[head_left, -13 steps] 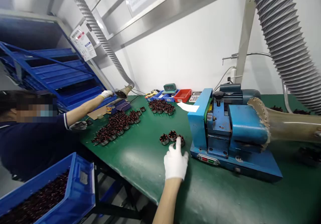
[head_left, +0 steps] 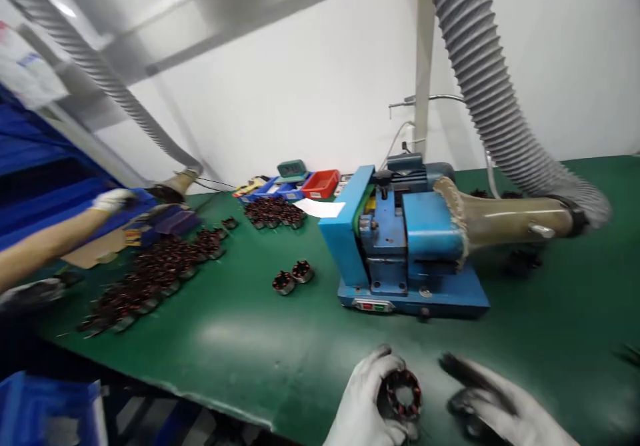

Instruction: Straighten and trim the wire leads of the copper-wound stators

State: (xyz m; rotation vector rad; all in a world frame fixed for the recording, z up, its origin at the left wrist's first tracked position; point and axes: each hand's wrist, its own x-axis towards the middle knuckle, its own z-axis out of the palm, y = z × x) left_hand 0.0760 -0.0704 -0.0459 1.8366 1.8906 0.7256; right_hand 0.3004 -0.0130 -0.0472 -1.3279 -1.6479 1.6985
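Stator [head_left: 403, 393] sits pinched in the left hand [head_left: 367, 403] at the desk's [head_left: 250, 339] near edge; the right hand [head_left: 493, 403], grip spread, hovers just beside it, blurred.

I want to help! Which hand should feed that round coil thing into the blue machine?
Probably the left hand: it already grips the wound coil. The right hand hovers beside it, empty, nearer the blue machine.

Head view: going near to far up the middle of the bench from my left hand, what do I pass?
Left hand gripping a wound stator → pair of stators on the green mat → pile of stators → red bin by the wall.
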